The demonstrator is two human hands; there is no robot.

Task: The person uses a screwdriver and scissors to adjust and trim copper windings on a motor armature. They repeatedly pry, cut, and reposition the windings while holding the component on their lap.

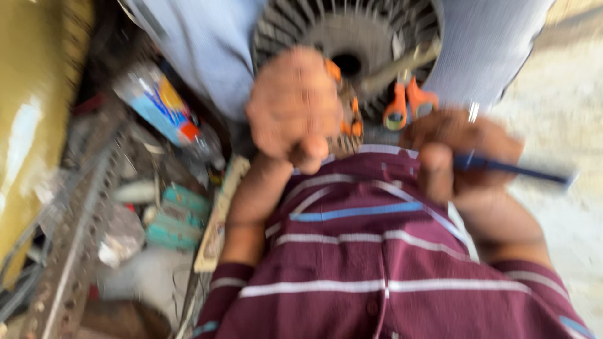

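The picture is motion-blurred. My left hand (pixel 292 107) is closed in a fist against a small orange and brown part (pixel 348 125), which shows just past my fingers. My right hand (pixel 461 150), with a ring on one finger, grips a thin blue stick-like tool (pixel 518 169) that points right. Above both hands lies a round grey finned wheel (pixel 345 37) with a dark hole in its middle. An orange-handled hand tool (pixel 407 102) rests on the wheel's lower edge. My maroon striped shirt (pixel 377 263) fills the lower middle.
Grey-blue cloth (pixel 207 44) lies on either side of the wheel. Clutter sits on the left: a plastic bottle with a blue label (pixel 160 103), a perforated metal angle bar (pixel 75 232), a teal object (pixel 179 216) and a yellow surface (pixel 25 125). Pale ground (pixel 565 113) lies on the right.
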